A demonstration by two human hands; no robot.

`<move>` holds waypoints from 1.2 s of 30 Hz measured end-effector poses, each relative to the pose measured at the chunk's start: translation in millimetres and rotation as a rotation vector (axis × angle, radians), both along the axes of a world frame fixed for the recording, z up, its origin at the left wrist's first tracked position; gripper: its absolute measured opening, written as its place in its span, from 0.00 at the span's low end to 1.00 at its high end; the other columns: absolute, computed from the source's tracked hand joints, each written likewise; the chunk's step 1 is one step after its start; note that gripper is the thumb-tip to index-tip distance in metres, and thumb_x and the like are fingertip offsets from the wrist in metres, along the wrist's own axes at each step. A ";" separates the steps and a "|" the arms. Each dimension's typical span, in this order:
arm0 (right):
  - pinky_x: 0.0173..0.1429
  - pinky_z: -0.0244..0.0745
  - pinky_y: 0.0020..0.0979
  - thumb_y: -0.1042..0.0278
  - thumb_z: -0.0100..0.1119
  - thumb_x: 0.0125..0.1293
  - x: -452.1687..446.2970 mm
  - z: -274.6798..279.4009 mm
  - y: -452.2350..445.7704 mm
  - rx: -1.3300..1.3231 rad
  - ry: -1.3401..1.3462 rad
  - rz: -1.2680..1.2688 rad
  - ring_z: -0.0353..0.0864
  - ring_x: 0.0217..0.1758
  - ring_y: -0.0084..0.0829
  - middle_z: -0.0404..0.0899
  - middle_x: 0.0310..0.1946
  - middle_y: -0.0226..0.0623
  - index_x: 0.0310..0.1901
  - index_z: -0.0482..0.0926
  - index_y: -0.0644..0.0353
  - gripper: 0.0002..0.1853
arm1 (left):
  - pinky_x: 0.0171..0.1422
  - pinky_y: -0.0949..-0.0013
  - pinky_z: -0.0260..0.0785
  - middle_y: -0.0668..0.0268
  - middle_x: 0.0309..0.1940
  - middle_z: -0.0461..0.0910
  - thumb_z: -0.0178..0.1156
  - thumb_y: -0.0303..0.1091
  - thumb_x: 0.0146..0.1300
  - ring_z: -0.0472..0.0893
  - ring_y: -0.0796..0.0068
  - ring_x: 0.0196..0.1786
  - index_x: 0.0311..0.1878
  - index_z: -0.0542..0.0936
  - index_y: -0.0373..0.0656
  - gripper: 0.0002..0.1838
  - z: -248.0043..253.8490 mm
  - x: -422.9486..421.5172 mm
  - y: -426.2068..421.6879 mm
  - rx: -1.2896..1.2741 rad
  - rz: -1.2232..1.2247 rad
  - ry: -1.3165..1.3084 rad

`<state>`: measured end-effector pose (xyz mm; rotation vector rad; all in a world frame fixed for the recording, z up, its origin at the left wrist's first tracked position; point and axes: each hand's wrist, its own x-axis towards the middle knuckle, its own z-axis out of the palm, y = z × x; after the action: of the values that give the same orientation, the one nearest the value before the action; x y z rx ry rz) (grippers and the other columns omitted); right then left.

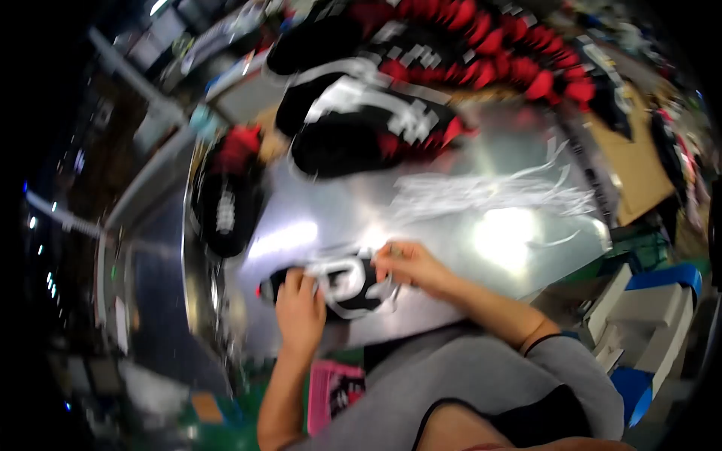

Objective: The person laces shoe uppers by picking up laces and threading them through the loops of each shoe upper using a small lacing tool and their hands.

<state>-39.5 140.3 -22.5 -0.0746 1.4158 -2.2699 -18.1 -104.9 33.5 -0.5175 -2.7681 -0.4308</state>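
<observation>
A black and white shoe upper (344, 284) lies on the metal tabletop in front of me, blurred by motion. My left hand (299, 310) grips its left end, fingers bent over the dark part. At the other end, my right hand (412, 267) has its thumb and fingers pinched together close to the upper's edge. A thin white strand shows just below those fingertips; the blur hides whether they hold it. Beyond my right hand, a bundle of loose white shoelaces (489, 194) is spread across the metal.
Black, white and red shoe uppers (361, 124) are stacked in long rows at the back. Another dark upper (226, 207) rests at the left edge of the metal tabletop (293, 207). Cardboard (635, 158) lies at the right, and a pink basket (323, 391) is below the table.
</observation>
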 end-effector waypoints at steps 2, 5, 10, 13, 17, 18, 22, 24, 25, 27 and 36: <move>0.22 0.51 0.16 0.61 0.61 0.71 -1.4 -6.2 -15.1 -0.006 -0.063 0.012 0.62 0.19 0.10 0.83 0.30 0.28 0.45 0.78 0.55 0.09 | 0.39 0.55 0.70 0.55 0.40 0.77 0.65 0.30 0.61 0.79 0.51 0.38 0.42 0.80 0.39 0.09 2.8 -6.1 -2.1 0.085 0.001 -0.015; 0.20 0.53 0.18 0.65 0.58 0.71 -3.8 -2.0 -22.4 0.029 -0.064 0.024 0.62 0.16 0.13 0.83 0.29 0.32 0.44 0.76 0.61 0.08 | 0.37 0.57 0.72 0.60 0.34 0.80 0.66 0.34 0.63 0.80 0.51 0.33 0.37 0.83 0.41 0.07 12.0 -2.2 -8.2 0.025 0.027 -0.117; 0.21 0.59 0.20 0.66 0.57 0.71 -7.9 -0.1 -24.5 0.134 -0.030 0.063 0.64 0.16 0.14 0.82 0.28 0.33 0.41 0.76 0.63 0.08 | 0.45 0.63 0.73 0.53 0.41 0.84 0.52 0.60 0.69 0.83 0.57 0.40 0.44 0.84 0.36 0.31 -8.1 -31.9 -17.9 0.251 0.190 -0.823; 0.19 0.58 0.19 0.64 0.57 0.71 -7.5 -2.7 -27.7 0.213 0.001 0.031 0.64 0.15 0.14 0.82 0.27 0.32 0.40 0.77 0.61 0.08 | 0.40 0.73 0.73 0.61 0.36 0.84 0.38 0.78 0.65 0.82 0.73 0.38 0.47 0.84 0.37 0.48 -22.6 -70.0 -30.7 0.559 0.284 -1.427; 0.18 0.53 0.18 0.59 0.58 0.71 -21.1 -5.1 -42.4 0.224 0.100 0.052 0.62 0.15 0.12 0.80 0.25 0.27 0.40 0.77 0.57 0.10 | 0.56 0.70 0.75 0.58 0.45 0.85 0.42 0.66 0.73 0.83 0.71 0.48 0.57 0.78 0.35 0.39 -40.3 -59.6 -36.4 0.925 0.120 -1.337; 0.18 0.51 0.18 0.60 0.59 0.70 -20.4 -7.0 -41.2 0.226 0.036 0.012 0.61 0.16 0.12 0.78 0.24 0.25 0.39 0.77 0.56 0.09 | 0.59 0.69 0.74 0.56 0.48 0.85 0.42 0.57 0.77 0.84 0.68 0.52 0.55 0.79 0.33 0.32 -20.8 -60.7 -27.7 0.794 0.283 -1.419; 0.20 0.48 0.18 0.66 0.57 0.70 3.7 5.6 0.6 0.355 0.128 -0.147 0.58 0.17 0.11 0.76 0.23 0.24 0.36 0.76 0.55 0.05 | 0.63 0.67 0.73 0.57 0.48 0.85 0.46 0.54 0.76 0.84 0.67 0.52 0.54 0.80 0.34 0.28 -30.5 -57.9 -16.8 1.099 0.132 -1.298; 0.20 0.48 0.16 0.71 0.56 0.69 9.9 26.5 38.7 0.394 0.109 -0.208 0.60 0.18 0.10 0.75 0.22 0.24 0.38 0.74 0.56 0.02 | 0.66 0.68 0.71 0.57 0.52 0.83 0.47 0.53 0.76 0.82 0.66 0.56 0.57 0.79 0.34 0.28 -24.2 -56.2 -37.8 1.226 0.193 -1.055; 0.18 0.46 0.16 0.71 0.56 0.69 11.6 13.7 62.9 0.365 0.243 -0.330 0.59 0.16 0.09 0.73 0.20 0.24 0.38 0.73 0.58 0.02 | 0.71 0.67 0.66 0.57 0.59 0.79 0.47 0.53 0.76 0.78 0.66 0.62 0.63 0.75 0.35 0.29 -14.1 -54.2 -47.8 1.189 0.168 -0.993; 0.18 0.48 0.15 0.72 0.54 0.70 22.7 35.8 100.5 0.296 0.265 -0.386 0.57 0.14 0.10 0.69 0.19 0.23 0.36 0.72 0.60 0.04 | 0.77 0.65 0.57 0.57 0.66 0.74 0.47 0.56 0.75 0.71 0.65 0.69 0.69 0.69 0.35 0.34 -20.6 -54.3 -71.5 1.236 0.141 -0.924; 0.26 0.58 0.18 0.65 0.62 0.68 14.2 69.1 12.3 0.058 0.019 0.020 0.64 0.23 0.10 0.82 0.29 0.27 0.40 0.79 0.57 0.06 | 0.81 0.61 0.48 0.48 0.69 0.68 0.42 0.56 0.77 0.65 0.58 0.73 0.70 0.64 0.27 0.37 -18.3 -18.1 12.5 1.288 -0.067 -1.090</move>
<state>-25.3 152.7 46.6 -0.0923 1.4828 -2.2162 -36.2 -92.4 15.2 0.0293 -2.3670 -2.8261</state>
